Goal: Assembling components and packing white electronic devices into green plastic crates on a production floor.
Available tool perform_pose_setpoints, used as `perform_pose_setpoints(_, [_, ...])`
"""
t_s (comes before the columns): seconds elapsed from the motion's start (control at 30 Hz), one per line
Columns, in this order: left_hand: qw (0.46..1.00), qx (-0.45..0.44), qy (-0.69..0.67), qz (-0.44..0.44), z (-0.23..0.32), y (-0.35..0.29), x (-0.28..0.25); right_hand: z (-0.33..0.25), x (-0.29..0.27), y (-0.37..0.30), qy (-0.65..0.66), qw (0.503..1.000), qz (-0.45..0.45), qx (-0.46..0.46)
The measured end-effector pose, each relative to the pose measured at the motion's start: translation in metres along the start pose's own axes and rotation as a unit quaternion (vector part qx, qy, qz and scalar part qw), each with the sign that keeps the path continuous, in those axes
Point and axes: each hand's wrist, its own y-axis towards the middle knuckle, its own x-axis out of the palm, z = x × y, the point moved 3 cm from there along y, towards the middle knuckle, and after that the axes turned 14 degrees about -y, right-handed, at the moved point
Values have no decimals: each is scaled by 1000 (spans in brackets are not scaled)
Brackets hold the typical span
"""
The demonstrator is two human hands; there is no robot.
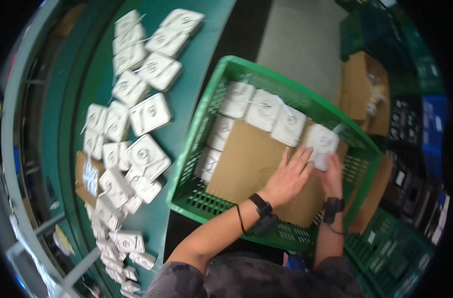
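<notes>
A white rounded-square unit (322,141) stands inside the right end of the green crate (225,67). My right hand (331,178) holds it by its near edge, some of the fingers hidden beneath or behind it. My left hand (289,175) reaches over the cardboard sheet in the crate, fingers stretched out, their tips at the unit's left edge. Along the crate's far side sit more white units (263,110), a thin white cable lying across them. Others (221,133) line its left wall. A brown cardboard sheet (246,161) covers the crate's middle.
Left of the crate, a green work table (187,89) bears many loose white units (150,113) and a small open cardboard box (89,174). Beyond the crate's right side are a cardboard box (353,94), green crates (393,243) and a blue crate (435,129).
</notes>
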Motion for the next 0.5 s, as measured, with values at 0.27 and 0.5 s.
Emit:
perform_pose_setpoints(0.27, [858,-222,265,379,-53,-147,-178,6,11,91,-614,729,254,-163])
perform_pose_setpoints(0.5, [720,-538,281,336,-109,-201,-229,-159,330,-73,-354,729,-164,-562])
